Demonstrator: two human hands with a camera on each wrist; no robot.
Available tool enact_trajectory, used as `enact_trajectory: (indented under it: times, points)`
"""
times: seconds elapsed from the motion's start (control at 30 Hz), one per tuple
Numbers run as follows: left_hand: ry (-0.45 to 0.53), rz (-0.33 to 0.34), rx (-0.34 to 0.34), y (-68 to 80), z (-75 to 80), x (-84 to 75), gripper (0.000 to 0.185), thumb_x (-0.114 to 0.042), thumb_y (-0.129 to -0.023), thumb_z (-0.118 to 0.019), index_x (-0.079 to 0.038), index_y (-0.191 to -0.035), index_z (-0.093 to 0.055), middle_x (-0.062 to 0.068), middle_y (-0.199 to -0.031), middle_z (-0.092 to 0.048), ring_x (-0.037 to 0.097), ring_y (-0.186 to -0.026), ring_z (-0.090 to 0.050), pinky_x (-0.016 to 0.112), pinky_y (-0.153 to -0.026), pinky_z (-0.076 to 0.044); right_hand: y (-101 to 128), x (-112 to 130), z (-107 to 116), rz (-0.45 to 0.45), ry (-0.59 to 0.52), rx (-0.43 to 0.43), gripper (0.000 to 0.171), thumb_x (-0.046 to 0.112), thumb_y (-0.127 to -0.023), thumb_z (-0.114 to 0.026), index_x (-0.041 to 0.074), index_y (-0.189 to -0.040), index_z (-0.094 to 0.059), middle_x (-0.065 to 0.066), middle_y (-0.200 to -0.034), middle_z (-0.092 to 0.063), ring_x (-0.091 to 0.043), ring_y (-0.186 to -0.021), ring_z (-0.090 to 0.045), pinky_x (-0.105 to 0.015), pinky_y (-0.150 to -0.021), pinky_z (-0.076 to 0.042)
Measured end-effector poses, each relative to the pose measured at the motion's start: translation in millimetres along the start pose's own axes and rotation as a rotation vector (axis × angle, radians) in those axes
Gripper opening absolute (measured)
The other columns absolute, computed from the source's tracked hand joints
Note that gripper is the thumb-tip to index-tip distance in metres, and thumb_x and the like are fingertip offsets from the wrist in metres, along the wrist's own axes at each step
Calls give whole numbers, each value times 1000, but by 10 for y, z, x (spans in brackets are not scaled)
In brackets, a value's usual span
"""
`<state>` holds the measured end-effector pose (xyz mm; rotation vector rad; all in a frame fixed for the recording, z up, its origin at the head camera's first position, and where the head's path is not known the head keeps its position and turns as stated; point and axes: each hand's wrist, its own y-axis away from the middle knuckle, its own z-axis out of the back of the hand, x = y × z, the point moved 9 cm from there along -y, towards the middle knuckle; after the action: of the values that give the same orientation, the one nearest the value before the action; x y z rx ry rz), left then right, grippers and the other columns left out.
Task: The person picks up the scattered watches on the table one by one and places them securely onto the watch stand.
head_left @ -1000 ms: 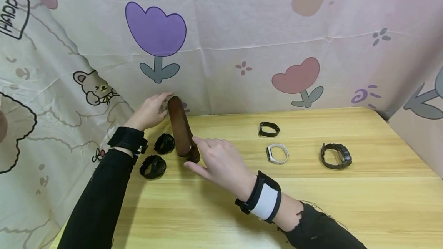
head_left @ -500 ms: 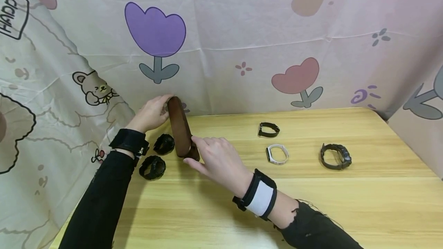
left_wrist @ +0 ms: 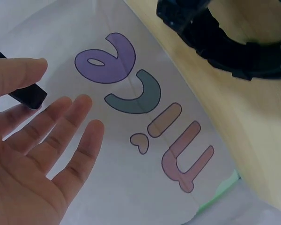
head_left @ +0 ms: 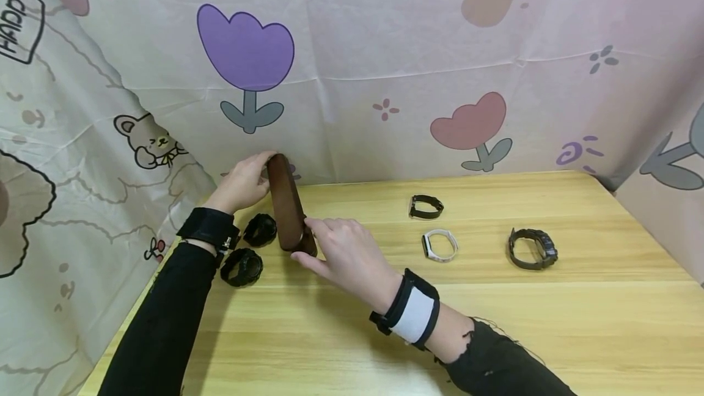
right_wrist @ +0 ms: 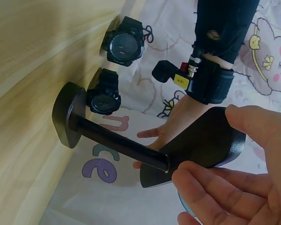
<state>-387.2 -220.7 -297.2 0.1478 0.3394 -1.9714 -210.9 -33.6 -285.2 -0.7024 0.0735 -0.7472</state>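
Observation:
A dark brown watch stand (head_left: 286,203) stands near the table's back left corner. In the right wrist view its round base (right_wrist: 68,115), thin post (right_wrist: 117,140) and wide top bar (right_wrist: 201,140) show. My left hand (head_left: 242,182) touches the bar's far end with straight, spread fingers (left_wrist: 61,136); the thumb lies against the bar's dark tip (left_wrist: 28,96). At the bar's near end my right hand (head_left: 338,249) pinches it, thumb (right_wrist: 257,124) on one side and fingers on the other. Two black watches (head_left: 260,229) (head_left: 242,266) lie just left of the stand.
Three more watches lie on the wooden table (head_left: 495,322) to the right: a black band (head_left: 426,206), a white band (head_left: 440,244) and a dark chunky watch (head_left: 532,249). Printed cloth (head_left: 385,47) walls in the back and both sides.
My left hand has drawn in against the bar's far end. My right hand has crept a little closer onto the near end. The stand has stayed in place.

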Motion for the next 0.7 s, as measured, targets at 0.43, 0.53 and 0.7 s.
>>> enact_trajectory:
  times: [0.43, 0.53, 0.7]
  points:
    - [37, 12, -5, 22, -15, -68, 64, 0, -100, -54, 1, -162, -38, 28, -142, -59, 39, -106, -64, 52, -85, -51, 81, -114, 79, 8, -25, -36, 48, 36, -93, -84, 0, -124, -75, -10, -99, -83, -18, -86, -80, -38, -86, -66]
    - [49, 15, -1, 29, -24, -87, 64, -1, -101, -55, 1, -162, -38, 27, -141, -60, 40, -112, -65, 54, -89, -53, 114, -150, 121, 18, -21, -54, 48, 34, -92, -85, 0, -124, -75, -8, -98, -83, -16, -82, -78, -37, -85, -65]
    - [49, 5, 8, 19, -60, -143, 65, -5, -103, -57, 1, -163, -36, 28, -141, -60, 42, -116, -66, 56, -93, -55, 179, -222, 201, 24, -29, -60, 48, 34, -91, -85, 0, -124, -75, -10, -102, -83, -19, -88, -80, -39, -88, -65]
